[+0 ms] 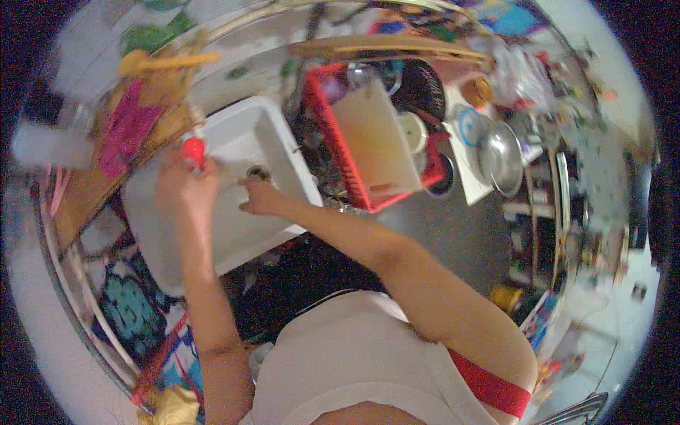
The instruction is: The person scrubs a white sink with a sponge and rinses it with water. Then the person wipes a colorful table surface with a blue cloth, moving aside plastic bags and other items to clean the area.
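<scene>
A white sink (287, 159) lies before me, its basin wet-looking and pale. My left hand (194, 183), blurred, is over the sink's left part with its fingers curled at a red tap handle (194, 149). The handle pokes out above the thumb side; the rest of the tap is mostly hidden by the hand. Low in the basin, my right hand (261, 197) reaches in from the right, fingers apart and nothing visible in them. Its fingertips are next to the dark drain hole (258, 172); whether they touch the basin I cannot tell.
Right of the sink stands a red plastic basket (340, 138) with a pale cutting board (374, 141) leaning in it. Farther right are a metal bowl (500, 159) and a plastic bag (518, 79). A magenta cloth (127, 130) hangs at the left.
</scene>
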### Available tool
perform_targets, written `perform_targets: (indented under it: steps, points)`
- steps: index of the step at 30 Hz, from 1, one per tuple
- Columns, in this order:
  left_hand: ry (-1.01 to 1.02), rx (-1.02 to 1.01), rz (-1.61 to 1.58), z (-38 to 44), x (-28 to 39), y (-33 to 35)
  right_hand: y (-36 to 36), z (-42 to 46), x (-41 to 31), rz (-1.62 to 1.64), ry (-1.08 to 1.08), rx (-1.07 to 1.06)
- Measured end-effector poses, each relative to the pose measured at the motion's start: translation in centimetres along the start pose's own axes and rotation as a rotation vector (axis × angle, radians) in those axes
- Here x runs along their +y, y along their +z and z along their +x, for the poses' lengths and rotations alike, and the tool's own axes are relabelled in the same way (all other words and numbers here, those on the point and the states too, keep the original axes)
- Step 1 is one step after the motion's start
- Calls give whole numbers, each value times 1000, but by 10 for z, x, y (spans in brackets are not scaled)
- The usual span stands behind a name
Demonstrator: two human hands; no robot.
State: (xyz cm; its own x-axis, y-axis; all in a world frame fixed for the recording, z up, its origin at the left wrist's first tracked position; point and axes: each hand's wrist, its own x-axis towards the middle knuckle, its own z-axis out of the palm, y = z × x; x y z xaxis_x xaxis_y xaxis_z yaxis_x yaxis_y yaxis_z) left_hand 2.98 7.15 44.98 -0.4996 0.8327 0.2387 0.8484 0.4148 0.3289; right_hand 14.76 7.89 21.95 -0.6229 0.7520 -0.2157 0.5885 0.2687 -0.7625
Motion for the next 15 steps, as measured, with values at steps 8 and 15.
perform_targets:
  steps: [8, 15]
  points:
    - [126, -147, -144, 5, -36, -102, -49, -122, -72, -233, 129, -98]
    - [405, -60, -226, 19, -62, -73, -70, -252, -22, -246, 155, 123]
